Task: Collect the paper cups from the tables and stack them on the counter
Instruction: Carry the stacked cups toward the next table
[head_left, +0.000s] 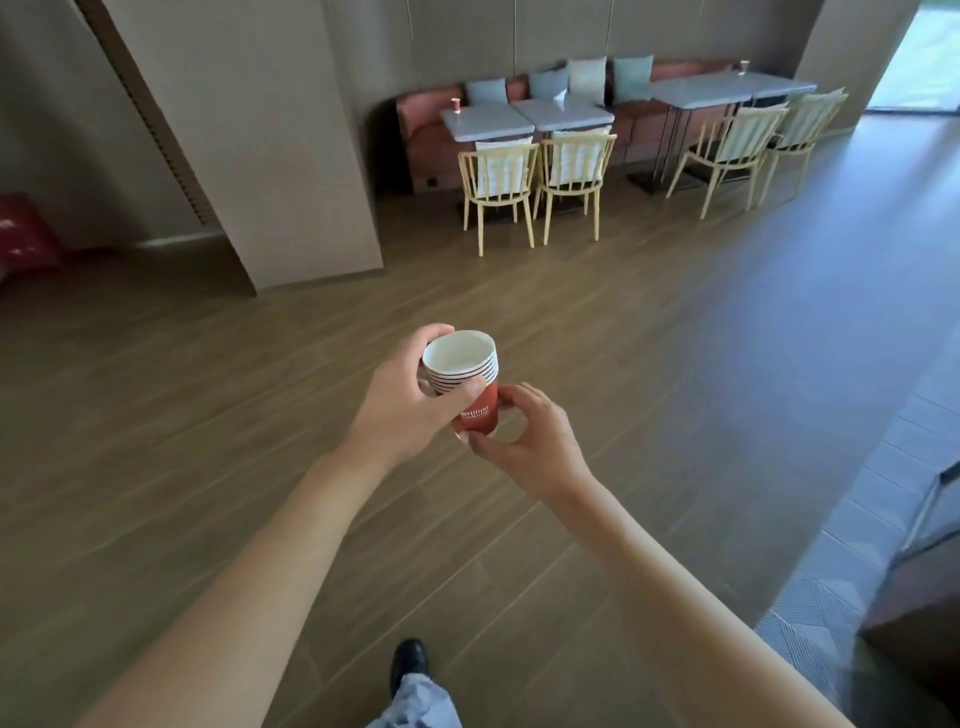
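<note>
A stack of several red paper cups (470, 387) with white rims is held in front of me above the wooden floor. My left hand (410, 400) grips the upper part of the stack, thumb across the rims. My right hand (530, 434) pinches the bottom of the lowest cup from the right. Far ahead, a single red cup (456, 104) stands on the left grey table (485, 123). Another single cup (744, 67) stands on the far right table (727, 88).
Pale wooden chairs (498, 182) stand in front of the tables, with a cushioned bench behind. A wide pillar (260, 156) rises at the left. Open wooden floor lies between me and the tables. Grey tiles and a dark counter edge (924, 571) are at the right.
</note>
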